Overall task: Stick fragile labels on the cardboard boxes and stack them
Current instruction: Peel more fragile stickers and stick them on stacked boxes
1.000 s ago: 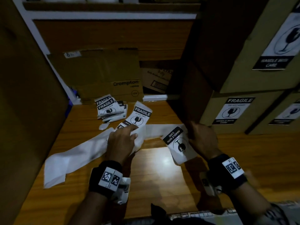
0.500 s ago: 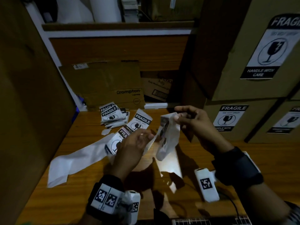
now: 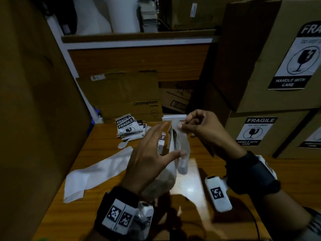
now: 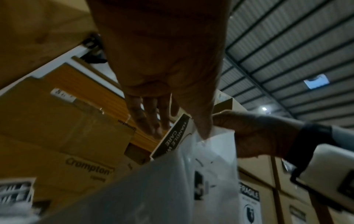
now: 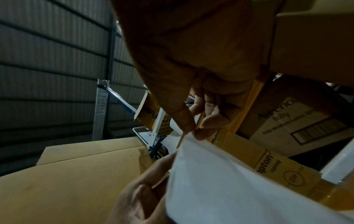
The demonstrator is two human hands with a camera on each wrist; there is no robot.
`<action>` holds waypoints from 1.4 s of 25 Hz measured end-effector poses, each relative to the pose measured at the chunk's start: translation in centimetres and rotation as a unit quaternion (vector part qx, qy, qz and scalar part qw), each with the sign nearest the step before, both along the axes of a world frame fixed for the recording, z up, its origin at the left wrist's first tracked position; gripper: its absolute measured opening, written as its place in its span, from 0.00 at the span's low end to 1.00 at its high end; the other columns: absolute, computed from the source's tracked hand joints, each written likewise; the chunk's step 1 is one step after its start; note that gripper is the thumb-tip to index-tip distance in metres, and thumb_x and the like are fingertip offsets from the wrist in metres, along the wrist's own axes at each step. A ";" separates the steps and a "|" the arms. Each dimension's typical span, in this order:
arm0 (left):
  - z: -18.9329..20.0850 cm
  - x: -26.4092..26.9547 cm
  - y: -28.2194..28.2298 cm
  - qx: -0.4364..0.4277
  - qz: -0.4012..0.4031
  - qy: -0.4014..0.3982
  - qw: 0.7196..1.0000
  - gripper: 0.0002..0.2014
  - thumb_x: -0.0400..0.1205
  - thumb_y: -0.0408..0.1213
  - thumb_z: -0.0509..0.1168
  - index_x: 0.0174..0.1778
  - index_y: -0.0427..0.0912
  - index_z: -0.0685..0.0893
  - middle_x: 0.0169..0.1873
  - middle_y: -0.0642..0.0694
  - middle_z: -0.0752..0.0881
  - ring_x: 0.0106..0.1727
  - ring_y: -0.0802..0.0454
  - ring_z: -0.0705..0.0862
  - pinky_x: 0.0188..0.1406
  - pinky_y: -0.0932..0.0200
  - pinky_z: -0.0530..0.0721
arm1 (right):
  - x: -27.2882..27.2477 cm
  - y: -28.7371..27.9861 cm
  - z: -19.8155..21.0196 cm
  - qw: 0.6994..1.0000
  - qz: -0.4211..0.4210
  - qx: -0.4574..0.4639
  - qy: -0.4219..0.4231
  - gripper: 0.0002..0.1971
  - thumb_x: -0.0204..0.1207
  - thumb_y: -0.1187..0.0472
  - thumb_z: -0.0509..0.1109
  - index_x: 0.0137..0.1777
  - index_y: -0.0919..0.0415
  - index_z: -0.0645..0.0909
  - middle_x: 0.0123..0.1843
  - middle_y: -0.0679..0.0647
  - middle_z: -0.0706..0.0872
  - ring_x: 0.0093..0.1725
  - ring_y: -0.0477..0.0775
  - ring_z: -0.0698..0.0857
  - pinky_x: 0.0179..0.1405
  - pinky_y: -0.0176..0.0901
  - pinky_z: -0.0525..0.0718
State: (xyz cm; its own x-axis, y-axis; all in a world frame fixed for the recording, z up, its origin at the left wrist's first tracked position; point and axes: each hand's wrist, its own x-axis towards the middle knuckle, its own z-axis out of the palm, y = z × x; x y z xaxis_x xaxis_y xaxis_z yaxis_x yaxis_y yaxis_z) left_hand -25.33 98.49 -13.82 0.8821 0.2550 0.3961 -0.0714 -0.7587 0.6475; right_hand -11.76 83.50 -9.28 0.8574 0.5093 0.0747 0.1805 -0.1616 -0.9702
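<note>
Fingers (image 5: 188, 121) pinching label (image 5: 220, 174); print (image 4: 173, 137) perhaps left-wrist-only.

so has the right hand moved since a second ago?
Yes. The right hand rose off the table, pinching the label up toward the Crompton box.
</note>
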 end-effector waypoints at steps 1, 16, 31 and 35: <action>0.5 0.2 0.4 0.016 -0.001 0.004 1.000 0.41 0.80 0.61 0.73 0.87 0.57 0.64 0.79 0.57 0.77 0.73 0.65 0.76 0.69 0.66 0.78 | -0.1 0.3 0.5 1.000 0.012 -0.004 -0.012 0.12 0.76 0.65 0.81 0.53 0.65 0.81 0.44 0.59 0.91 0.39 0.45 0.91 0.34 0.33 0.86; 6.0 1.4 4.7 -0.140 0.109 -0.112 0.978 0.20 0.85 0.33 0.71 0.72 0.53 0.83 0.52 0.65 0.87 0.51 0.71 0.87 0.45 0.71 0.88 | -2.8 0.9 -4.0 0.954 0.059 -0.135 -0.261 0.46 0.68 0.45 0.86 0.80 0.35 0.60 0.71 0.27 0.62 0.75 0.37 0.61 0.72 0.43 0.67; 7.9 -0.5 5.8 -0.012 0.062 -0.088 0.994 0.27 0.83 0.42 0.74 0.77 0.61 0.76 0.73 0.64 0.75 0.76 0.59 0.72 0.67 0.58 0.75 | 0.4 0.7 7.5 0.985 0.097 0.115 -0.079 0.28 0.79 0.64 0.76 0.77 0.53 0.74 0.58 0.55 0.92 0.57 0.54 0.93 0.52 0.53 0.93; 8.1 0.0 5.4 0.071 0.039 -0.162 0.983 0.30 0.76 0.33 0.80 0.75 0.51 0.81 0.73 0.52 0.80 0.75 0.53 0.77 0.71 0.49 0.82 | 0.5 0.8 8.9 0.982 0.130 0.137 -0.027 0.29 0.77 0.64 0.77 0.77 0.54 0.74 0.56 0.57 0.94 0.55 0.60 0.94 0.49 0.57 0.94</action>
